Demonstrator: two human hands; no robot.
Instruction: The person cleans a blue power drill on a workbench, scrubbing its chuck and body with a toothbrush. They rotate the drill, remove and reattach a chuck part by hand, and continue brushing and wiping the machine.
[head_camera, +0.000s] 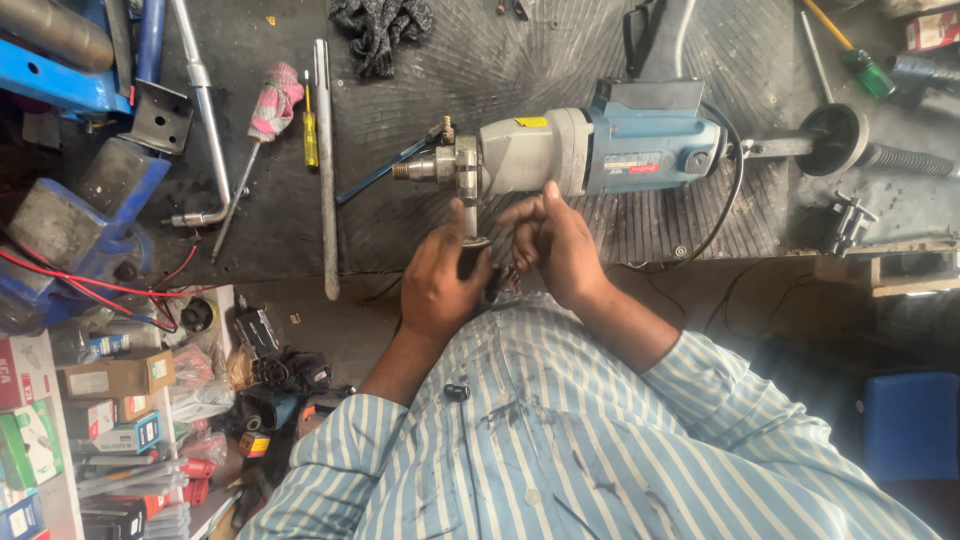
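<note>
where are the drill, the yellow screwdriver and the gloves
drill (600, 150), head view, on the blue and grey body
yellow screwdriver (311, 140), head view, on its handle
gloves (380, 28), head view, on the dark knit fabric

The left hand (440, 285) hides most of a small dark part (474, 248) it clasps.

A blue bench vise (75, 190) sits at the left edge of the dark workbench (560, 60), with red wires (90, 285) trailing across its base. Beside it lie a bent metal bar (205, 110), a tool with a pink cloth-wrapped handle (272, 100), a small yellow screwdriver (311, 135) and a long straight steel rod (325, 165). A dark knitted glove (380, 28) rests at the top edge, and a green-handled screwdriver (850, 50) lies at the upper right. Small cardboard boxes (110, 395) crowd the lower left, and a blue seat (912, 425) stands at the right.
</note>
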